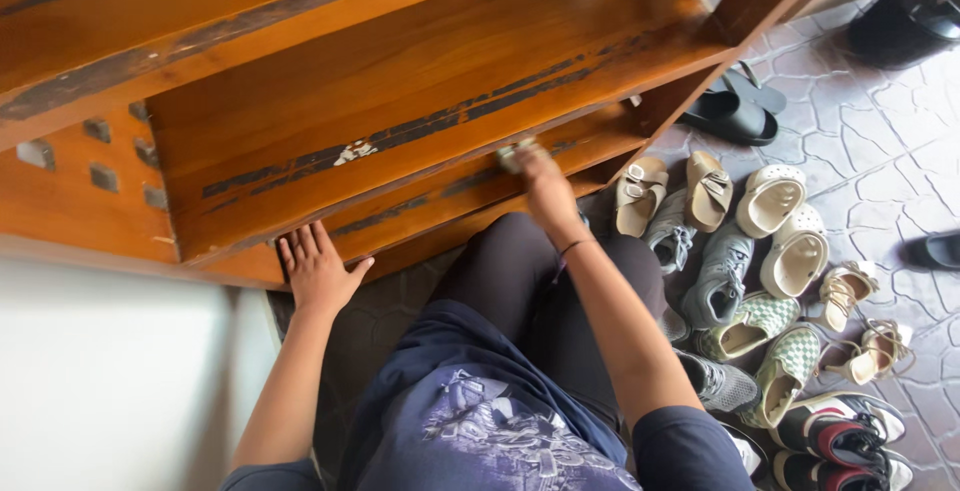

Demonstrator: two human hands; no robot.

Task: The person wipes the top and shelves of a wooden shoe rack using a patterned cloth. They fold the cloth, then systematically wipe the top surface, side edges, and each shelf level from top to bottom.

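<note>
I see a big wooden shoe rack [400, 81] filling the upper left of the view — orange-brown shelves with dark worn strips along the front edges. Right of it, stone-patterned floor [880, 141] with a spread of footwear: black slides [735, 111] far, tan sandals [670, 191] beside the rack's right end, cream clogs [785, 226], grey sneakers [715, 276], checkered slip-ons [770, 346] nearer, red-and-white trainers [840, 436] nearest. The person crouches in dark trousers and a navy printed shirt.

Left hand [318, 269] — fingers open and spread, palm flat against the front edge of the lower shelf at the rack's left end, holding nothing.

Right hand [540, 176] is closed on a small pale cloth [515, 154], pressed onto the lower shelf edge towards the rack's right end. It's blurred, so I can't tell the cloth's exact shape. The hands are well apart along the same shelf.
</note>
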